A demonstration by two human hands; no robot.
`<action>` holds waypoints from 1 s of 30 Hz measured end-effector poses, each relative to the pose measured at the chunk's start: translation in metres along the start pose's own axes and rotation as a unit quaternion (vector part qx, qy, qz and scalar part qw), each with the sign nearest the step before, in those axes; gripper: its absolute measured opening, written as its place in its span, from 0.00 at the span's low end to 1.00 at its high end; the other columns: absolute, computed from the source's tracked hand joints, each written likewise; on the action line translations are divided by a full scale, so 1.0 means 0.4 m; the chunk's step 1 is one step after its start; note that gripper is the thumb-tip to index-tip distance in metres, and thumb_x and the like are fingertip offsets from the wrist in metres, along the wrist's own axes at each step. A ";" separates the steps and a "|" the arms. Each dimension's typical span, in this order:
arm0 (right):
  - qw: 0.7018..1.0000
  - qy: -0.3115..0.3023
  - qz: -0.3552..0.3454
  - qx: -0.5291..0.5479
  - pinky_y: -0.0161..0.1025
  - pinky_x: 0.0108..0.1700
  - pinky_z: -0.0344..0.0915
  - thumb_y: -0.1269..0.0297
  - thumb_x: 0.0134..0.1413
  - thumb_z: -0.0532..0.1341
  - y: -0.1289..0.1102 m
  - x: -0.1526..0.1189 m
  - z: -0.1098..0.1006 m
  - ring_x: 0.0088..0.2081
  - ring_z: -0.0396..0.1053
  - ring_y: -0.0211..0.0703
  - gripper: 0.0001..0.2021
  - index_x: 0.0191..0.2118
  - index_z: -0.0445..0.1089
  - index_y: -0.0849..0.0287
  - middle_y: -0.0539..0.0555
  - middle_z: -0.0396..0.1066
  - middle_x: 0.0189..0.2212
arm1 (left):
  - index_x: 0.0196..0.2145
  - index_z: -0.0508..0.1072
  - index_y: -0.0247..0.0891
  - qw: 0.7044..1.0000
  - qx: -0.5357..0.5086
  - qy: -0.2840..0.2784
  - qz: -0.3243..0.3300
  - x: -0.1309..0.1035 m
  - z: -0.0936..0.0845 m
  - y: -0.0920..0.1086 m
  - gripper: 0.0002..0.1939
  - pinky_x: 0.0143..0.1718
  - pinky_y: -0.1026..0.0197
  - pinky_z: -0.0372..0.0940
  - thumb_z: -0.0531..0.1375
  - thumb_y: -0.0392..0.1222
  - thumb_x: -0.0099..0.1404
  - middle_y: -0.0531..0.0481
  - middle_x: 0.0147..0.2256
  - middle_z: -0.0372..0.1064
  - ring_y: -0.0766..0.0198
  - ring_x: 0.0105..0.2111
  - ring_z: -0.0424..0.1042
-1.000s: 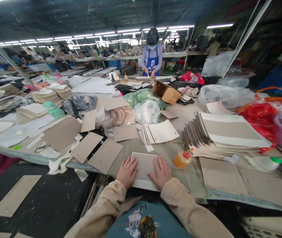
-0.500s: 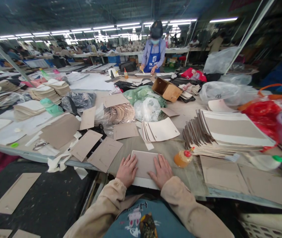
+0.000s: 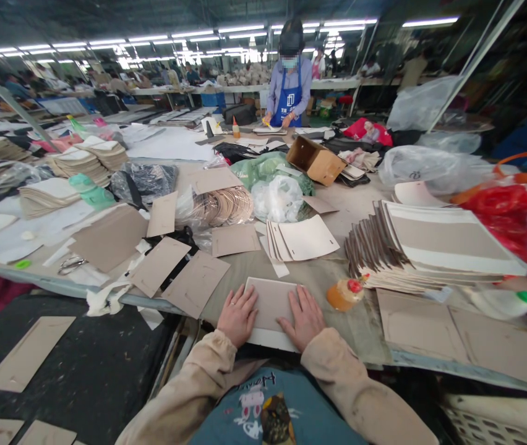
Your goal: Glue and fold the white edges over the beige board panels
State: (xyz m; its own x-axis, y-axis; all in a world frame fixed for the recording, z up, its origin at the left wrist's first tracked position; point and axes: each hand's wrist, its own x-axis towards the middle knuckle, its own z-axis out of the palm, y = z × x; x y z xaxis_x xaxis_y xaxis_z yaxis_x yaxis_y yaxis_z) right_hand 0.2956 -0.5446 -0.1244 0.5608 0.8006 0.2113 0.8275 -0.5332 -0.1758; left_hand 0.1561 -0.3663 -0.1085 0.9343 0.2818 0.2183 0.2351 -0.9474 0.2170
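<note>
Beige panel [image 3: 271, 303] lies at the near edge of the table [image 3: 351, 195]; your left hand [image 3: 237, 314] and right hand [image 3: 307, 315] rest open along its two sides, which seems to keep it flat and straight.

Panel [image 3: 271, 301] on table [image 3: 355, 201]; bottle [image 3: 343, 297] right; sheet stack [image 3: 444, 233] farther right.

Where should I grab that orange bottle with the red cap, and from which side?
Grip the orange bottle around its rounded body, probably from the near left, the side of the right hand, which lies flat on the taupe panel. Its red cap sits toward the far right, near the stacked panels.
</note>
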 end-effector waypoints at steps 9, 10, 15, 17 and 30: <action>1.000 -0.003 -0.001 -0.004 0.53 0.58 0.48 0.46 0.53 0.54 -0.003 0.003 -0.008 0.61 0.44 0.59 0.34 0.59 0.56 0.66 0.68 0.48 0.61 | 0.55 0.62 0.40 1.000 -0.003 -0.006 -0.005 0.000 0.002 0.000 0.21 0.58 0.42 0.49 0.48 0.42 0.66 0.47 0.59 0.55 0.52 0.61 0.50; 1.000 -0.002 -0.001 -0.003 0.53 0.58 0.48 0.47 0.53 0.54 -0.004 0.003 -0.009 0.61 0.45 0.59 0.34 0.59 0.57 0.66 0.68 0.48 0.61 | 0.55 0.62 0.40 1.000 -0.003 -0.005 -0.006 0.000 0.002 0.000 0.21 0.58 0.42 0.49 0.48 0.42 0.66 0.47 0.59 0.55 0.52 0.61 0.50; 1.000 0.008 -0.002 0.001 0.53 0.57 0.49 0.47 0.53 0.54 -0.005 0.002 -0.010 0.61 0.45 0.60 0.33 0.59 0.57 0.66 0.67 0.48 0.61 | 0.55 0.63 0.41 1.000 -0.015 0.004 -0.010 0.001 0.001 0.002 0.20 0.59 0.42 0.48 0.49 0.42 0.66 0.47 0.59 0.56 0.52 0.60 0.50; 1.000 0.010 -0.002 0.001 0.53 0.57 0.50 0.47 0.53 0.54 -0.006 0.002 -0.011 0.61 0.45 0.60 0.33 0.59 0.57 0.66 0.66 0.48 0.61 | 0.55 0.63 0.41 1.000 -0.019 0.005 -0.012 0.002 0.000 0.004 0.20 0.59 0.42 0.48 0.49 0.42 0.65 0.47 0.59 0.56 0.52 0.60 0.50; 1.000 0.004 0.001 -0.005 0.52 0.56 0.50 0.47 0.54 0.53 -0.009 0.006 -0.019 0.61 0.45 0.59 0.32 0.58 0.57 0.66 0.66 0.48 0.61 | 0.54 0.63 0.41 1.000 -0.025 -0.002 -0.018 0.004 -0.003 0.005 0.20 0.59 0.42 0.48 0.49 0.41 0.65 0.48 0.59 0.55 0.52 0.61 0.50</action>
State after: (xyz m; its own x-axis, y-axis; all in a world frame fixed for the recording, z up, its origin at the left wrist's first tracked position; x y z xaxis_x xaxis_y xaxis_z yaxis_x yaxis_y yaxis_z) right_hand 0.2942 -0.5430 -0.1160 0.5633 0.7969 0.2183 0.8261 -0.5380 -0.1675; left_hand 0.1577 -0.3675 -0.1065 0.9266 0.3142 0.2068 0.2542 -0.9282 0.2717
